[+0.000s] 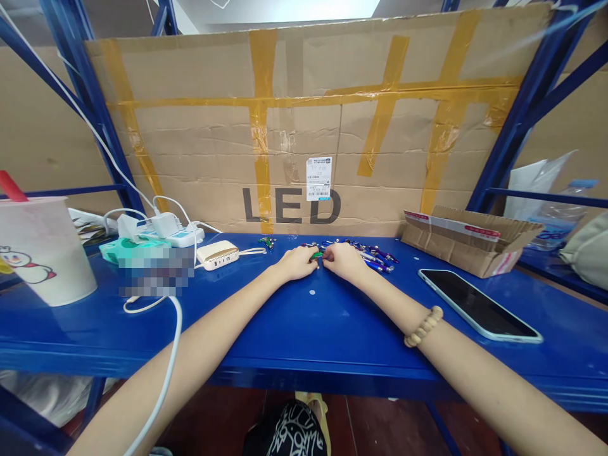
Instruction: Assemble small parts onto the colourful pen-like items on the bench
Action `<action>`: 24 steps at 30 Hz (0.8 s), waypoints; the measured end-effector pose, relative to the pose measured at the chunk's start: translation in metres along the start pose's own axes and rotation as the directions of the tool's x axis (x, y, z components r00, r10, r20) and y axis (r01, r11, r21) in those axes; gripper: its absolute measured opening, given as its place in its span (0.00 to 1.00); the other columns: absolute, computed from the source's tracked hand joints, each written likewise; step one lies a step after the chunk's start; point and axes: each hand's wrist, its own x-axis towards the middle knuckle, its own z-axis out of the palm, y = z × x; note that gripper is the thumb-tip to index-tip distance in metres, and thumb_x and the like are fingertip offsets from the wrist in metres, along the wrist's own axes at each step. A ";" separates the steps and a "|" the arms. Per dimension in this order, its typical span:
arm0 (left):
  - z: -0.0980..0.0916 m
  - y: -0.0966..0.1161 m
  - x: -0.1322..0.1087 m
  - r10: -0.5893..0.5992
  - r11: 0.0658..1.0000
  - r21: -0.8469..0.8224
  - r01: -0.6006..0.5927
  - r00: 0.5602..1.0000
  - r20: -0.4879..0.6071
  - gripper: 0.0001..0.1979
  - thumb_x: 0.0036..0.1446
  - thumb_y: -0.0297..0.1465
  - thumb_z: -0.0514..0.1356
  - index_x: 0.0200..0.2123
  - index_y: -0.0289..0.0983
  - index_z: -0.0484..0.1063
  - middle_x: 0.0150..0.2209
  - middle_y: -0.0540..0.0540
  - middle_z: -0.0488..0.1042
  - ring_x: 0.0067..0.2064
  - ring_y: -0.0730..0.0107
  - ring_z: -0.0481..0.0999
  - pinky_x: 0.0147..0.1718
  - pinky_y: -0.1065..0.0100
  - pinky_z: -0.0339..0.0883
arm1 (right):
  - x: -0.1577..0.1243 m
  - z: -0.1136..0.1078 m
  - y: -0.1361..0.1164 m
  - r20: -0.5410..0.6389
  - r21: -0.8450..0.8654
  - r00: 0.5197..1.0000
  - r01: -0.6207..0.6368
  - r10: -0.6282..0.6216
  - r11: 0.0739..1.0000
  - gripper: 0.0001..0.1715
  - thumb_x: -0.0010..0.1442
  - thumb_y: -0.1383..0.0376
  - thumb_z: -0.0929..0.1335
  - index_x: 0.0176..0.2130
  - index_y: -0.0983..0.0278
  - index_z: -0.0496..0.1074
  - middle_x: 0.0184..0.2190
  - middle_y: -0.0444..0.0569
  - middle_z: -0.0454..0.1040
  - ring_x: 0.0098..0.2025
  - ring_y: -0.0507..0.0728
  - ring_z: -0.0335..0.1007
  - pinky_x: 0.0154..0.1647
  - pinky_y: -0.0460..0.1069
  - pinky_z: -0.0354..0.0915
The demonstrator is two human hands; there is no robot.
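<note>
A phone (477, 304) lies near right on the counter (294, 335). Farther in, the left hand (297, 263) and right hand (344, 260) meet, fingertips pinched on a small green piece (316, 256) between them. Loose pieces (375, 256) lie scattered just beyond, nearest the right hand.

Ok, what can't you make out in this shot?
Head view: the small green piece between the left hand and right hand is mostly covered by fingers.
The small parts behind the hands are too small to identify.
Print on the shipping label is too small to read.
A pixelated patch hides what lies by the power strip.
The cup is cut by the left edge.
</note>
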 end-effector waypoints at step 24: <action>0.002 -0.002 0.001 0.042 0.999 0.030 -0.041 0.999 -0.020 0.12 0.53 0.30 0.47 0.40 0.40 0.64 0.41 0.47 0.72 0.42 0.62 0.71 0.37 0.65 0.66 | 0.002 0.004 0.001 -0.013 0.102 0.999 0.035 -0.033 0.994 0.10 0.48 0.70 0.65 0.32 0.64 0.73 0.34 0.49 0.75 0.36 0.53 0.69 0.37 0.44 0.61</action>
